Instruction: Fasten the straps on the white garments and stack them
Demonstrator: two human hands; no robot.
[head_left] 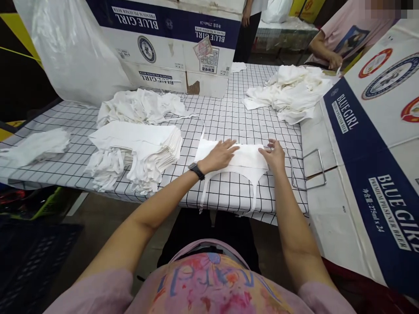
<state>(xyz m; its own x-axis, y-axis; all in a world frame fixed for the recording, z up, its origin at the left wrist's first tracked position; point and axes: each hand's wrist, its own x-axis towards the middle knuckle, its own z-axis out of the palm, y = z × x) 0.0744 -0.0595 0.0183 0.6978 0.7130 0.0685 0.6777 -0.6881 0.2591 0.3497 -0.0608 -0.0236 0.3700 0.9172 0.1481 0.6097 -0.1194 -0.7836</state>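
Observation:
A white camisole (247, 157) with thin straps lies spread on the checked tablecloth in front of me, its straps hanging toward the table's near edge. My left hand (220, 156) rests flat on its left part, fingers stretched out, with a dark watch (197, 171) on the wrist. At the garment's right end is my right hand (275, 155), thumb and fingers apart, touching the fabric's edge. To the left stands a neat stack of folded white garments (137, 139), straps bunched at its front.
Behind the stack lies a loose white heap (140, 104); another heap (291, 89) is at the back right. Cartons stand behind (176, 48) and at the right (366, 131). A metal wire frame (308, 188) is by the right carton. A co-worker's hand (334, 60) shows beyond.

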